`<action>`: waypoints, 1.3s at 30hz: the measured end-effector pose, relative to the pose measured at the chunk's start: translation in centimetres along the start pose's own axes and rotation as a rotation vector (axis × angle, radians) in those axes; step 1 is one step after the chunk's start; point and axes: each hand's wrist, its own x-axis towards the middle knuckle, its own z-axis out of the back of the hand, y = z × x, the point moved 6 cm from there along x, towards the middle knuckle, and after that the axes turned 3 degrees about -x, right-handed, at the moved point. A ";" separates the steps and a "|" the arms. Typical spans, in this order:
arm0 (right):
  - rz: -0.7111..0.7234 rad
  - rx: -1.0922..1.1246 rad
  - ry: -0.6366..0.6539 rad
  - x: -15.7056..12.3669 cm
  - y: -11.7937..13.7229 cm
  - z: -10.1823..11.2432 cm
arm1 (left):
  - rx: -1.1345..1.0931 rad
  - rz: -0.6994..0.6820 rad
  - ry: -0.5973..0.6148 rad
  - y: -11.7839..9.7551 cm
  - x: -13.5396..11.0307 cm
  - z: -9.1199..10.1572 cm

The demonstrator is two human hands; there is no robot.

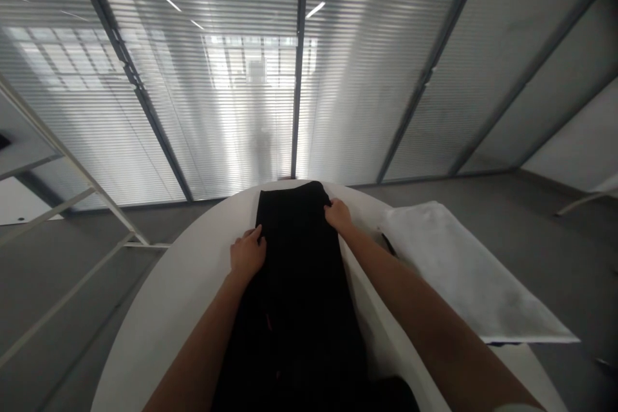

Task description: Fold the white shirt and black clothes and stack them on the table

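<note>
Fingers of the left hand [248, 252] are laid flat and loosely spread on the left edge of the black cloth [297, 283], nothing gripped. The right hand [338, 215] is curled over the cloth's right edge; a pinch can't be confirmed. The cloth is stretched lengthwise along the white table [183, 283], between both hands.

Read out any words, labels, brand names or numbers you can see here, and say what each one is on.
There is no readable text anywhere.
Black cloth: plain, no tag or print showing.
White cloth: plain, no lettering.
White table: no markings.
Blinds: one small blurred patch, nothing legible.
The left hand and right hand rest on the black cloth's edges.
</note>
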 end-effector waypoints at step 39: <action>-0.066 0.541 0.281 -14.6 -7.3 1.3 | -0.039 -0.277 -0.004 -2.0 -7.0 0.1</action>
